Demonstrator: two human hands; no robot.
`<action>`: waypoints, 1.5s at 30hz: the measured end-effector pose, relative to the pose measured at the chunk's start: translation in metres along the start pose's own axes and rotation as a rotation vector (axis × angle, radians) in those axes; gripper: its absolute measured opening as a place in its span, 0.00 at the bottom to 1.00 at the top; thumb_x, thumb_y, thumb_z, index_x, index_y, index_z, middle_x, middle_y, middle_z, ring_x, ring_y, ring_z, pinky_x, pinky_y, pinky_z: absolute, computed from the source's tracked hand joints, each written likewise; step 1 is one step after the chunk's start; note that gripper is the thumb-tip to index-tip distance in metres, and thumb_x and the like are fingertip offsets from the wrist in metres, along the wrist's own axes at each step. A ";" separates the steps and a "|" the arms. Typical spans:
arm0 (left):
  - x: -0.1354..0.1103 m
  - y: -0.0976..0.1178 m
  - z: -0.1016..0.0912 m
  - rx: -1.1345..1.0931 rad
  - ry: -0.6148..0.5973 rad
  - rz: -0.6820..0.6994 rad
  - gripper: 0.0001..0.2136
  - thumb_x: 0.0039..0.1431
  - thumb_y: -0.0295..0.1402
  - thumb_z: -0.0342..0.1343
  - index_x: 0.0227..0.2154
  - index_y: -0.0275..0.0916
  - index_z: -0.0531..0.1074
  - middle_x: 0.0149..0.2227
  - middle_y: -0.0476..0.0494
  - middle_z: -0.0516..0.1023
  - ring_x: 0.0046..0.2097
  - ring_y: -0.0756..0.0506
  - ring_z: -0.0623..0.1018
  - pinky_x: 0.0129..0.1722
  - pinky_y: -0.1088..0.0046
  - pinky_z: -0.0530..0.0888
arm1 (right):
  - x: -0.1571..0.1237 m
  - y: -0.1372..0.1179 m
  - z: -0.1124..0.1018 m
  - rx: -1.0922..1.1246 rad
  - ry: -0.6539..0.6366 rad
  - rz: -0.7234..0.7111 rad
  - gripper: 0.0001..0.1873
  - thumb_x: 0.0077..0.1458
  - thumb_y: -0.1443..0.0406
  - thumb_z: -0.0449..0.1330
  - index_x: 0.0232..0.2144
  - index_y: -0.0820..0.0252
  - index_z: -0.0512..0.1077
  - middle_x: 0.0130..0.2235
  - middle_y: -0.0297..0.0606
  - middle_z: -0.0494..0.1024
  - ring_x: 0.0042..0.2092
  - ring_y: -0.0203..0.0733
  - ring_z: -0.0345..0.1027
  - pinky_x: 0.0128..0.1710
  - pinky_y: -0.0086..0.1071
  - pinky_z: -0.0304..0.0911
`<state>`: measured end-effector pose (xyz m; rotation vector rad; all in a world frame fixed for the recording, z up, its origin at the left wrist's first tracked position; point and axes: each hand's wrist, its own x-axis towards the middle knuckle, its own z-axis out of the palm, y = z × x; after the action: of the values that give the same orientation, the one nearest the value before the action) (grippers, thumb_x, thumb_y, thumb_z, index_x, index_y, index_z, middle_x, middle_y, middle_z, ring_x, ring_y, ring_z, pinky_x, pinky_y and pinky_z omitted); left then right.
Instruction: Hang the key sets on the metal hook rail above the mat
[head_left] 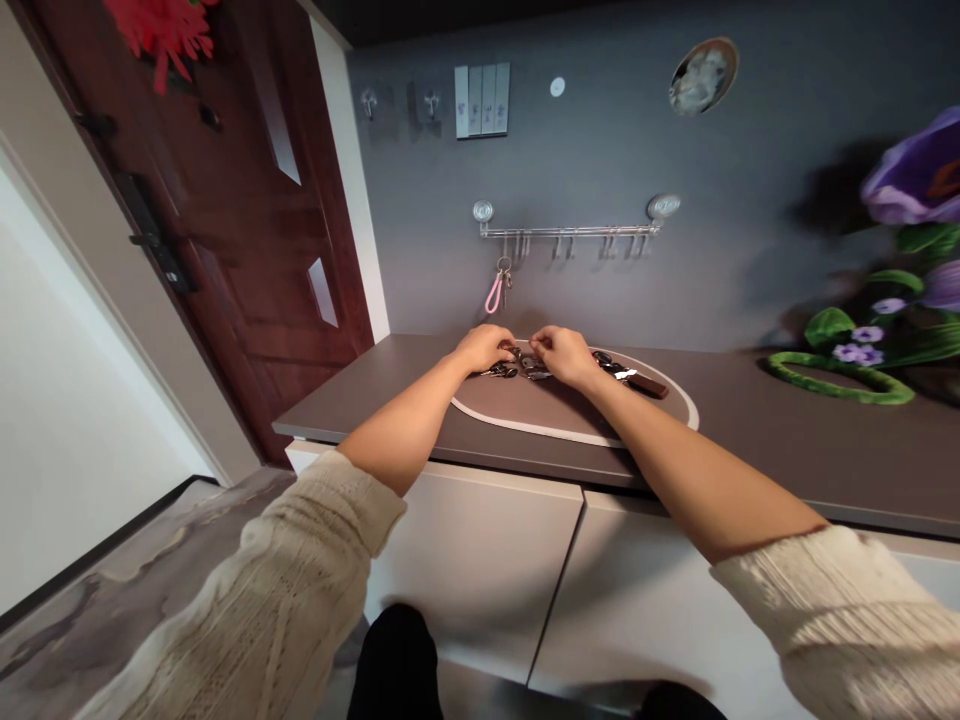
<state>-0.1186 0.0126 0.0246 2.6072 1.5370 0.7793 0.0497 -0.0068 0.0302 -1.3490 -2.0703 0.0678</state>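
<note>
My left hand point(486, 348) is over the oval mat on the cabinet top, its fingers curled down on a bunch of keys point(504, 371). Close to its right, my right hand point(565, 354) is closed in a pinch, and whatever is between its fingertips is too small to make out. More metal keys point(535, 369) lie between and below the two hands. Right of my right wrist rests another key bunch point(613, 367) with a dark brown fob point(648, 386). The brown mat point(525, 408) has a pale rim.
On the wall above, a clear hook rail point(574, 232) carries a key ring with a pink loop strap point(493, 294) on its left side. Artificial purple flowers point(868, 345) with a green ring base point(840, 392) stand at right. A dark red door point(247, 230) is at left.
</note>
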 end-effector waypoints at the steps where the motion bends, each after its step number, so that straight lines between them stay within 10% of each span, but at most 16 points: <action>1: 0.000 0.000 -0.001 0.005 0.010 0.007 0.12 0.49 0.32 0.55 0.38 0.40 0.73 0.38 0.46 0.77 0.39 0.48 0.73 0.40 0.74 0.67 | 0.000 0.000 0.000 -0.004 0.000 -0.002 0.10 0.51 0.68 0.53 0.33 0.62 0.73 0.32 0.39 0.76 0.33 0.36 0.67 0.36 0.27 0.58; 25: -0.002 0.013 -0.021 0.132 0.231 0.042 0.14 0.58 0.32 0.41 0.34 0.37 0.72 0.39 0.41 0.74 0.44 0.45 0.69 0.46 0.67 0.64 | 0.000 -0.001 0.003 0.114 0.071 -0.055 0.09 0.50 0.65 0.54 0.32 0.61 0.72 0.32 0.39 0.76 0.33 0.37 0.66 0.37 0.29 0.58; 40: 0.001 0.018 -0.022 -0.667 0.227 -0.176 0.09 0.54 0.33 0.45 0.28 0.34 0.69 0.25 0.48 0.72 0.24 0.53 0.68 0.27 0.77 0.65 | 0.006 0.003 0.009 0.659 0.166 0.017 0.12 0.47 0.59 0.56 0.30 0.63 0.71 0.31 0.37 0.75 0.31 0.35 0.65 0.35 0.31 0.61; 45: 0.002 0.016 -0.019 -0.842 0.161 -0.188 0.08 0.53 0.31 0.47 0.29 0.35 0.70 0.30 0.45 0.76 0.32 0.51 0.73 0.35 0.74 0.68 | 0.005 0.000 0.003 0.812 0.185 0.060 0.14 0.45 0.57 0.57 0.30 0.63 0.71 0.32 0.37 0.75 0.33 0.35 0.66 0.35 0.31 0.61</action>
<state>-0.1130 0.0013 0.0460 1.7975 1.0979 1.2822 0.0468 -0.0013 0.0302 -0.8599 -1.5660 0.7011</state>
